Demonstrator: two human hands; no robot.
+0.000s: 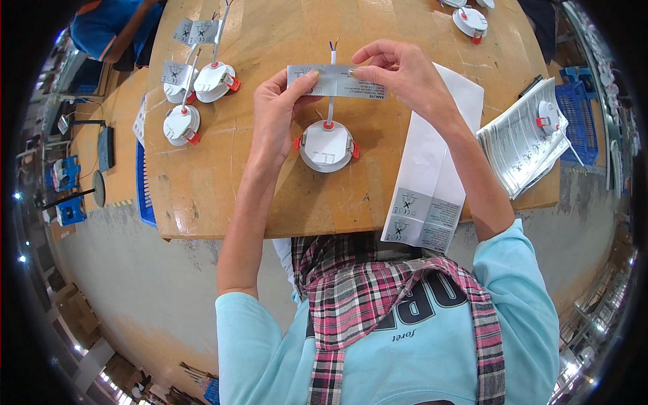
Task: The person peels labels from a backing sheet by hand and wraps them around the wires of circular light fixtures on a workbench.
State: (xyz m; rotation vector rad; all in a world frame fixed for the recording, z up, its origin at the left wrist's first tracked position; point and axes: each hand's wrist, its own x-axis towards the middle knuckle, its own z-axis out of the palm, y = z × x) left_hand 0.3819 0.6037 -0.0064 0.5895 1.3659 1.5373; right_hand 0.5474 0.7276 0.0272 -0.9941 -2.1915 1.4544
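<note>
A silver printed label (335, 82) stretches flat across the white cable of a round white downlight (327, 156). The cable passes behind the label, and its bare wire ends show above. My left hand (279, 108) is closed on the label's left end, thumb on the front and fingers behind. At the right end, my right hand (405, 77) pinches the label between thumb and fingertips. The downlight lies on the table just below my hands, with red-tipped spring clips at its sides. Beside my right forearm lies a white backing sheet (432, 155) with several silver labels at its near end.
Several downlights (181, 126) with cables stand at the left, some with labels on the cables. Another downlight (470, 23) sits at the far right. A stack of printed sheets (520, 145) with a small downlight (548, 116) on it lies at right. Blue crates (577, 121) flank the wooden table (223, 196).
</note>
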